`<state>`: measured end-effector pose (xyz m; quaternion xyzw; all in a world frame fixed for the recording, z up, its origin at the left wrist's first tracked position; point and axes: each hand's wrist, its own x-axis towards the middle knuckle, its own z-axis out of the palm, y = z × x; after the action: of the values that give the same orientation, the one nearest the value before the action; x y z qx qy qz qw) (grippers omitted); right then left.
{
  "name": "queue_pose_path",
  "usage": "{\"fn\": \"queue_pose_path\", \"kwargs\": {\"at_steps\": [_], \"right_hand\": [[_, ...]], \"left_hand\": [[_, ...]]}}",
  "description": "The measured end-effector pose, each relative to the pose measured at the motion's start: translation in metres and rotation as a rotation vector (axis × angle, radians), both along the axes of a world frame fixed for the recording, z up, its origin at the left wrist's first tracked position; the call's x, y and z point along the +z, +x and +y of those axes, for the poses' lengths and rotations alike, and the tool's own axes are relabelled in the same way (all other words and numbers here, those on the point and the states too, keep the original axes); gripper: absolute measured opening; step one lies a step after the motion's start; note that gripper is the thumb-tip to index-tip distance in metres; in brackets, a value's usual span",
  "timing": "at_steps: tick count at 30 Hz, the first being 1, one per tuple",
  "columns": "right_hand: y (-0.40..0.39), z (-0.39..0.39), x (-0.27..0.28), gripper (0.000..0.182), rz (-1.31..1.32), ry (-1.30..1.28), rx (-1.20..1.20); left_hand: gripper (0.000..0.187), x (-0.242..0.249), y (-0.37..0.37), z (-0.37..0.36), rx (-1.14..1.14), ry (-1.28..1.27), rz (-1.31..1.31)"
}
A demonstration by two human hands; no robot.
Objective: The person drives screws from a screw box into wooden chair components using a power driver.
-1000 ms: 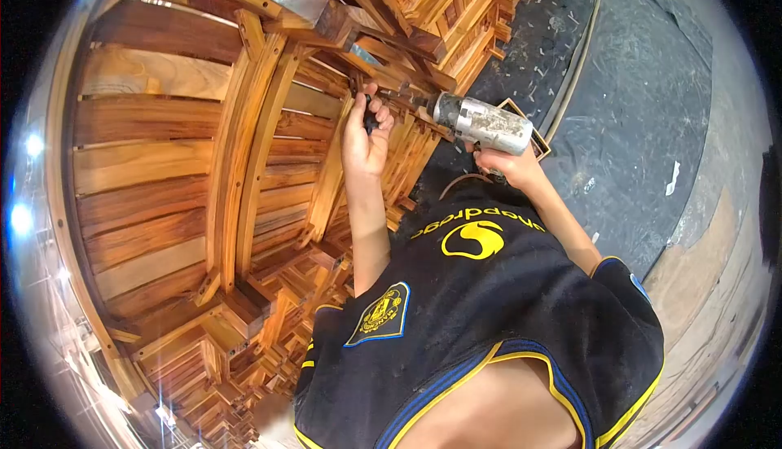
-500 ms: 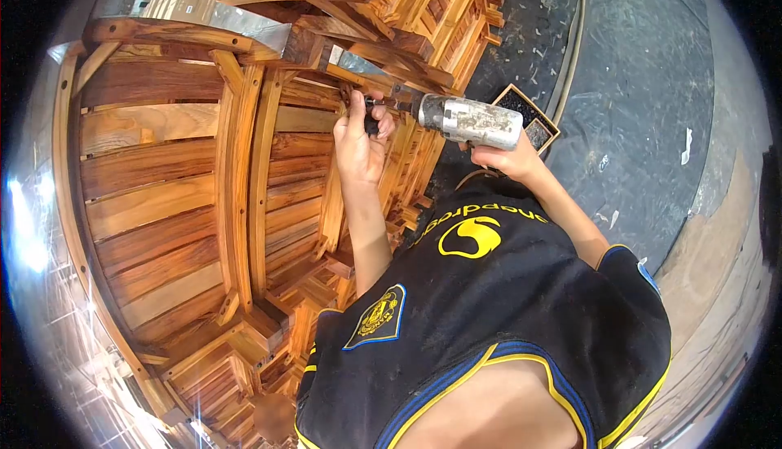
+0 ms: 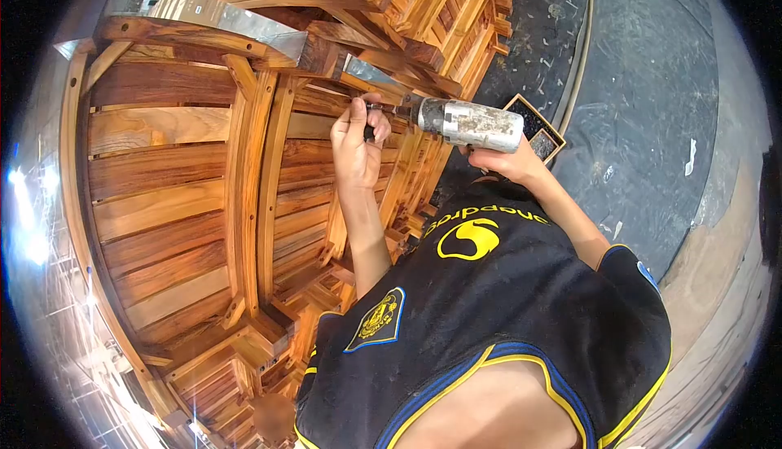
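My right hand (image 3: 505, 160) is wrapped round the handle of a worn silver power driver (image 3: 481, 125), which points left. My left hand (image 3: 358, 152) is closed at the driver's front end, thumb and fingers round a small dark piece (image 3: 369, 132) that I cannot make out clearly. The driver's thin dark bit (image 3: 397, 110) reaches to these fingers. Just above the hands runs a wooden frame (image 3: 326, 58) with a shiny metal-like strip (image 3: 371, 70) on it. Whether the bit touches the wood is hidden by my fingers.
Slatted wooden furniture (image 3: 163, 197) fills the left side, and more wooden pieces (image 3: 444, 9) are stacked at the top. A small divided wooden box (image 3: 556, 137) with dark small parts stands behind the driver, on a dark floor sheet (image 3: 643, 83) with scattered scraps.
The view has shifted slightly, so the furniture and box appear a little further right. Both hands keep their holds, with the left hand slightly turned and the driver almost in the same place.
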<state>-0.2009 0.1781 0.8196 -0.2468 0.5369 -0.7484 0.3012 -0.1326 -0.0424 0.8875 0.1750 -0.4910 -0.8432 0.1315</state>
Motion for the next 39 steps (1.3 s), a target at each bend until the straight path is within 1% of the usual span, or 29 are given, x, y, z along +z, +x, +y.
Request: {"fn": "queue_pose_path", "kwargs": {"at_steps": [2,4,6,8,9,11,12,13,14,15,16,17,18,19,21,23,24,25,28,34,37,39], "right_hand": [[-0.003,-0.005,-0.002,0.035,0.1,-0.033,-0.049],[-0.007,-0.008,0.0,0.036,0.097,-0.033,-0.048],[-0.009,-0.01,0.004,0.036,0.091,-0.033,-0.045],[-0.01,-0.009,0.007,0.038,-0.069,0.036,0.01],[-0.012,-0.01,0.007,0.038,-0.07,0.035,0.014],[-0.016,-0.012,0.007,0.037,0.207,0.047,-0.002],[-0.016,-0.014,0.009,0.037,0.205,0.046,0.0],[-0.015,-0.017,0.013,0.035,0.151,0.015,-0.036],[-0.015,-0.019,0.014,0.034,0.097,-0.016,-0.074],[-0.012,-0.02,0.002,0.034,0.099,-0.021,-0.08],[-0.013,-0.025,-0.013,0.032,0.176,0.024,-0.147],[-0.012,-0.027,-0.029,0.031,0.253,0.069,-0.212],[-0.014,-0.027,-0.023,0.031,0.253,0.069,-0.212],[-0.017,-0.026,-0.011,0.031,0.276,0.024,-0.172],[-0.021,-0.027,0.003,0.03,0.297,-0.021,-0.131],[-0.025,-0.03,0.008,0.031,0.411,-0.092,-0.164],[-0.027,-0.031,0.01,0.03,0.451,-0.088,-0.184],[-0.028,-0.032,0.014,0.03,0.449,-0.087,-0.181],[-0.031,-0.033,0.023,0.029,0.423,-0.065,-0.185],[-0.035,-0.04,0.017,0.028,0.485,-0.081,-0.199],[-0.036,-0.041,0.017,0.028,0.485,-0.028,-0.184],[-0.035,-0.044,0.013,0.028,0.457,-0.065,-0.18]], "left_hand": [[0.031,0.002,-0.004,0.001,0.013,0.0,0.019],[0.031,0.003,-0.008,-0.001,0.025,-0.003,0.037],[0.03,0.003,-0.011,-0.003,0.019,0.063,0.041],[0.03,0.004,-0.011,-0.006,0.017,0.066,0.041],[0.03,0.005,-0.012,-0.007,0.015,0.073,0.036],[0.03,0.007,-0.013,-0.007,0.009,0.091,0.019],[0.03,0.008,-0.014,-0.007,0.0,0.111,0.003],[0.03,0.007,-0.015,-0.008,0.002,0.11,0.001],[0.031,0.005,-0.015,-0.009,-0.006,0.167,0.023],[0.033,0.004,-0.015,-0.009,-0.02,0.221,0.049],[0.033,0.004,-0.018,-0.009,-0.022,0.22,0.048],[0.033,0.004,-0.02,-0.008,0.029,0.156,0.021],[0.033,0.005,-0.021,-0.006,0.08,0.092,-0.005],[0.033,0.007,-0.024,-0.003,0.08,0.091,-0.004],[0.039,0.012,-0.027,0.003,0.109,0.019,-0.006],[0.039,0.016,-0.029,0.007,0.121,0.045,0.014],[0.038,0.018,-0.03,0.008,0.132,0.072,0.034],[0.038,0.019,-0.03,0.008,0.135,0.074,0.032],[0.03,0.029,-0.03,0.011,0.088,0.08,0.057],[0.029,0.028,-0.03,0.008,0.061,0.117,0.115],[0.029,0.028,-0.03,0.007,0.062,0.119,0.106],[0.029,0.028,-0.03,0.005,0.057,0.124,0.099]]}}
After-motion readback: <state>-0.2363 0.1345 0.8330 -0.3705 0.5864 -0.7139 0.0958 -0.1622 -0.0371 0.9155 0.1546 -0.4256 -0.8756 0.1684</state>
